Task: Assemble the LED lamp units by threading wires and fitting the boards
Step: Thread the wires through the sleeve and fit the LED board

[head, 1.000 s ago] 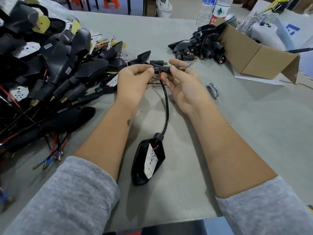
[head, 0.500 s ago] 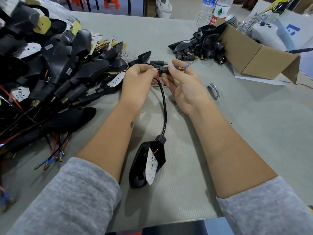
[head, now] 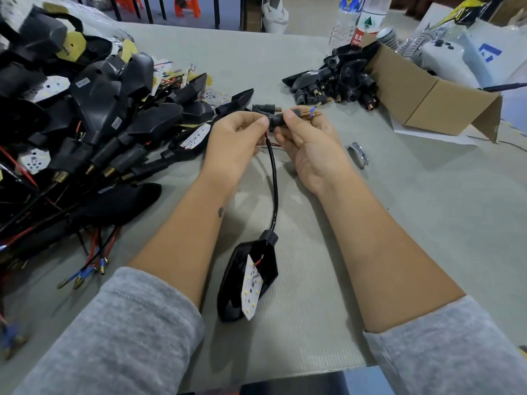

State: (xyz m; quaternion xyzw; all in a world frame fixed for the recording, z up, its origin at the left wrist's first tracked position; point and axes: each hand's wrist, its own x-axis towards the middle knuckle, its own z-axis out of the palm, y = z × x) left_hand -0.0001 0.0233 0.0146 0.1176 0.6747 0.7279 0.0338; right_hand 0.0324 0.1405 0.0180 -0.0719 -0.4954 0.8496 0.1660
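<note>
Stem [head: 278, 121] held level, brass tip [head: 306, 113] pointing right; both hands pinching.

two hands [head: 236, 141], one cardboard box [head: 427, 101], two bottles [head: 368, 21]

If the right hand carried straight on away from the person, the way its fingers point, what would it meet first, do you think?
Probably the small heap of black housings beside the cardboard box; the right hand has bare table before that, though depth is uncertain.
</note>
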